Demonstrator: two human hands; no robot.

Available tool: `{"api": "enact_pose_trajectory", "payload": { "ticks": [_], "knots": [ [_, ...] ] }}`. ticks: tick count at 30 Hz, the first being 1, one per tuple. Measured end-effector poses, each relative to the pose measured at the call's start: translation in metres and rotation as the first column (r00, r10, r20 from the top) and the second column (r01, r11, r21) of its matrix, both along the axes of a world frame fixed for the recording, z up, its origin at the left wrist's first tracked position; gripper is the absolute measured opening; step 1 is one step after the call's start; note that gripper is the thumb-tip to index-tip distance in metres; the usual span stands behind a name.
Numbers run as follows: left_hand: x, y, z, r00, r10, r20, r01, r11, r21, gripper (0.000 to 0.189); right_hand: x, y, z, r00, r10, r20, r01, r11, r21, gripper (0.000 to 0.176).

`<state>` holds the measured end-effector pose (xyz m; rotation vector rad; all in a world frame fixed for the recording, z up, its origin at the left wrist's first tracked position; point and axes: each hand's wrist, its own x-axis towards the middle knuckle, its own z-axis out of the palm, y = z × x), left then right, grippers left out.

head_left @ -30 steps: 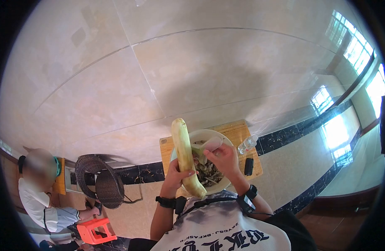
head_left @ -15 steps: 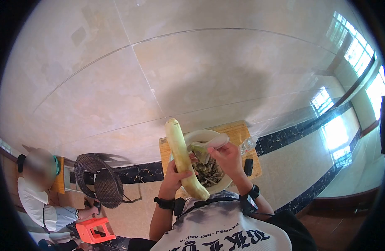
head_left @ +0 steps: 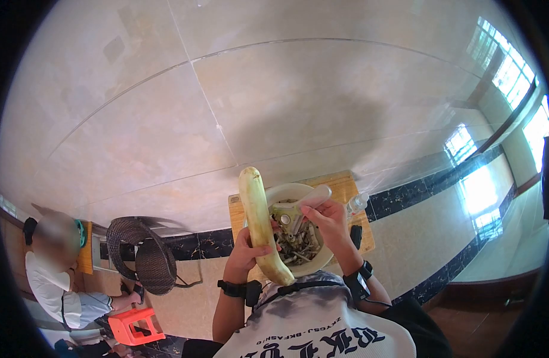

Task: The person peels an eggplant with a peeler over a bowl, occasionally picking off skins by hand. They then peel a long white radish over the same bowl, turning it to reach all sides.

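My left hand [head_left: 248, 250] is wrapped around the lower half of a long, pale yellow-green gourd [head_left: 255, 209], which stands nearly upright in view with its surface mostly bare of skin. In my right hand [head_left: 329, 221] is a peeler [head_left: 318, 194] with a whitish handle, gripped between thumb and fingers. The peeler's flat head is close beside the gourd, over a large pale basin [head_left: 327, 260]. Dark and pale peel strips [head_left: 298, 246] lie heaped inside the basin.
Under the basin is a wooden table [head_left: 343, 183], with a clear plastic bottle [head_left: 359, 203] and a dark flat object [head_left: 356, 236] at its right. To the left are a wicker chair [head_left: 155, 267], an orange stool [head_left: 135, 327] and a seated person [head_left: 53, 286]. A tiled wall [head_left: 137, 137] rises in front.
My right hand has shifted slightly right, and the peeler's head has turned so that a round spot on it shows. The gourd has tilted a little more upright in my left hand.
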<state>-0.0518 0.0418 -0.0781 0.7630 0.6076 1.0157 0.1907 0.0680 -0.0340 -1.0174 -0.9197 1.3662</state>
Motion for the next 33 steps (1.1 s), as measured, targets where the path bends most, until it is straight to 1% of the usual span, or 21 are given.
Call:
{"api": "enact_pose_trajectory", "payload": {
  "ticks": [4, 6, 13, 16, 19, 21, 22, 25, 28, 31, 33],
  "knots": [
    [0.002, -0.002, 0.008, 1.000, 0.013, -0.022, -0.013, 1.000, 0.006, 0.074, 0.001, -0.001, 0.001, 0.999, -0.007, -0.032, 0.007, 1.000, -0.002, 0.017],
    [0.004, -0.002, 0.012, 0.999, 0.032, -0.024, -0.032, 0.999, 0.007, 0.075, 0.003, -0.001, -0.001, 1.000, -0.010, -0.022, 0.010, 1.000, -0.003, 0.017],
    [0.003, -0.003, 0.011, 1.000, 0.006, -0.001, -0.006, 0.999, 0.032, 0.076, 0.005, -0.001, -0.002, 0.999, -0.006, -0.044, 0.007, 1.000, 0.019, 0.018],
    [0.004, -0.004, 0.011, 1.000, 0.015, 0.009, -0.016, 0.999, 0.032, 0.075, 0.006, -0.002, -0.001, 1.000, -0.003, -0.008, 0.003, 1.000, 0.000, 0.018],
    [0.005, -0.004, 0.009, 1.000, 0.020, 0.007, -0.020, 0.999, 0.038, 0.073, 0.003, -0.004, 0.000, 1.000, -0.013, 0.022, 0.012, 0.999, 0.035, 0.018],
    [0.007, -0.005, 0.014, 0.999, 0.034, 0.004, -0.035, 0.998, 0.045, 0.072, 0.001, -0.005, 0.003, 0.997, -0.008, 0.080, 0.005, 0.999, 0.036, 0.019],
    [0.006, -0.004, 0.012, 0.999, 0.016, -0.033, -0.015, 0.999, 0.030, 0.071, 0.000, -0.006, 0.005, 0.994, -0.005, 0.109, 0.001, 0.999, 0.036, 0.020],
    [0.002, -0.005, 0.008, 0.993, -0.015, -0.121, 0.016, 1.000, 0.005, 0.068, -0.005, -0.010, 0.009, 0.994, 0.014, 0.106, -0.018, 0.999, 0.038, 0.022],
    [0.005, -0.005, 0.014, 0.989, 0.001, -0.147, 0.003, 1.000, 0.024, 0.067, -0.007, -0.013, 0.020, 0.974, -0.012, 0.227, -0.012, 0.994, 0.107, 0.023],
    [0.009, -0.004, 0.017, 0.990, 0.019, -0.143, -0.014, 0.999, 0.034, 0.068, -0.009, -0.011, 0.014, 0.969, -0.055, 0.240, -0.001, 0.974, 0.227, 0.021],
    [0.010, -0.003, 0.018, 0.989, 0.029, -0.144, -0.025, 0.999, 0.031, 0.069, -0.009, -0.012, 0.016, 0.949, -0.085, 0.305, 0.009, 0.970, 0.244, 0.020]
  ]
}}
